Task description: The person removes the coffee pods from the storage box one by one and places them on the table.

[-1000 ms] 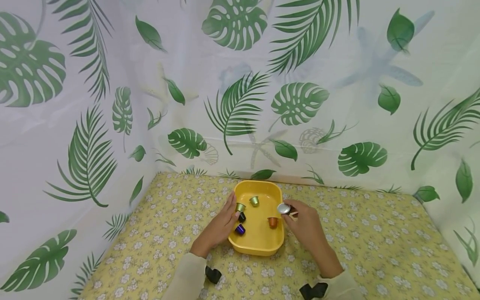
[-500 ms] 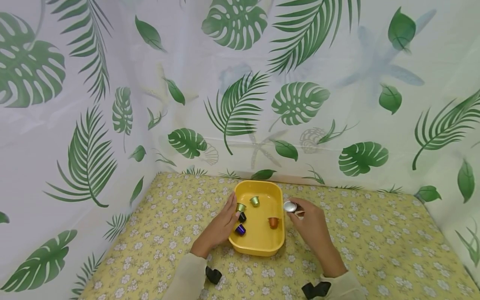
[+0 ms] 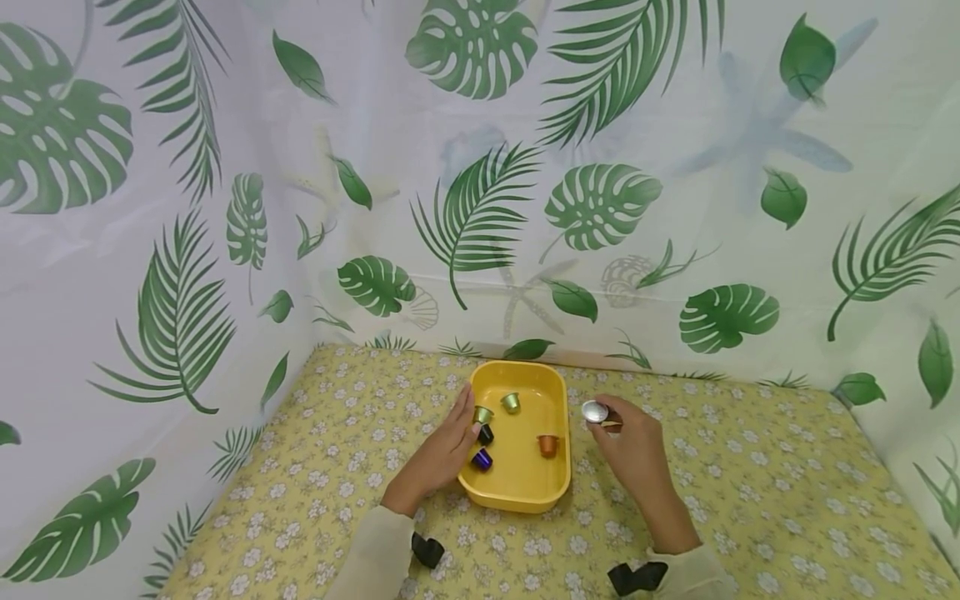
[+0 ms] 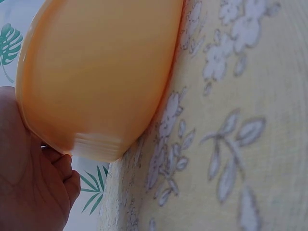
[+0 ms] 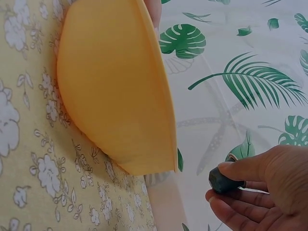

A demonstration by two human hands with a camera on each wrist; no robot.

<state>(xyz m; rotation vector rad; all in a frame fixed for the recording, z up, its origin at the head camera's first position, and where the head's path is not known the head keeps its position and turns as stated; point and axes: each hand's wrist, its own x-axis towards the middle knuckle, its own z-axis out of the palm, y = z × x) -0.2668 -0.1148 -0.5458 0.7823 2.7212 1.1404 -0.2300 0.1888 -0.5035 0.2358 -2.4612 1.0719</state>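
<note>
Nearest my feed: left sleeve (image 3: 373, 552) and right sleeve (image 3: 686, 573), black straps (image 3: 637, 577) at the wrists. Table (image 3: 300, 500) runs under everything, yellow floral cover.

Left grip (image 3: 444, 450): holding the left rim of the yellow tray (image 3: 517, 504), thumb over the edge. I read that as steadying. Tray sits flat. In it, near to far: purple capsule (image 3: 482, 460), tipped, by the left wall; orange capsule (image 3: 548, 447) by the right wall; black capsule (image 3: 486, 434) next to the left thumb; one green capsule (image 3: 483, 414) just beyond it; second green capsule (image 3: 511, 403) farther back, off the wall.

Right grip (image 3: 632, 439): pinching the dark capsule (image 3: 595, 412) between thumb and fingers, silver lid toward the head cam. Right wrist cam shows its dark body, off the table.

Change: a second ago that capsule was at the right rim; now it's past it, over the table, with a gap to the tray. Tray, left grip and the other five look unmoved. My take: the capsule is out of the tray but not yet put down, and the lift disturbed nothing.

Farthest: leaf-print backdrop (image 3: 360, 233) behind the tray.
</note>
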